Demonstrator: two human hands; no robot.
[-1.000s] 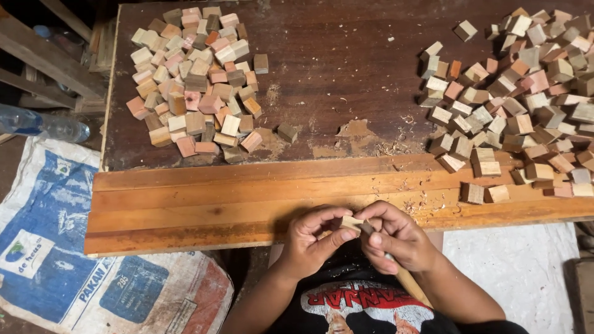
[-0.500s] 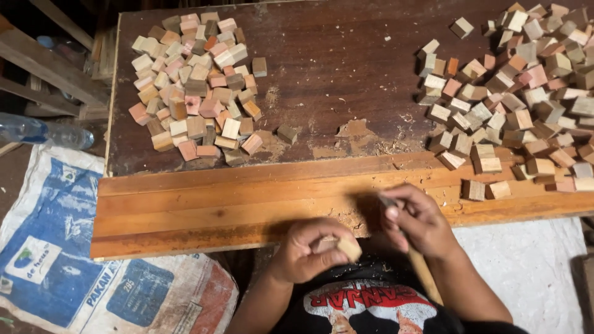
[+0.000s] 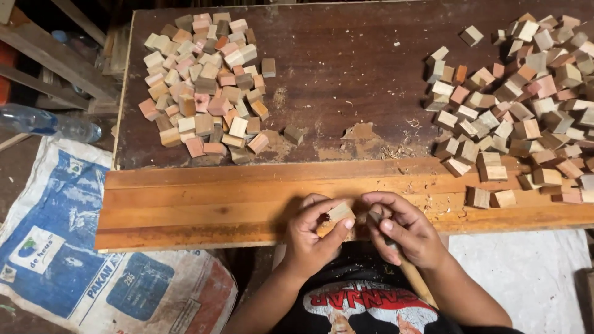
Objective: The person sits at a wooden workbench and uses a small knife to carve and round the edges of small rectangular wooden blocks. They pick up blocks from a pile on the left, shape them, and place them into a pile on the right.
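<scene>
The left hand holds a small pale block, its fingers wrapped narrowly around it, thumb below and fingertips above. The block sits at the near edge of the orange plank, just above the person's chest. The right hand is just beside it, its fingers curled tight around a tool with a wooden handle that runs down under the wrist; the tool's dark tip shows by the thumb, close to the block, though whether it touches the block cannot be told.

The plank lies along the front of a dark brown desk. On the desk's left part is 1 heap of blocks in cream, tan and pink tones. On the right is a second, looser heap that spills onto the plank; 2 single blocks lie on the plank just right of the right hand. Sawdust and shavings are scattered between the heaps.

On the floor to the left lies a white and blue sack, and above it a clear plastic bottle. A white cloth covers the floor on the right. The person wears a black shirt with a red and white print.
</scene>
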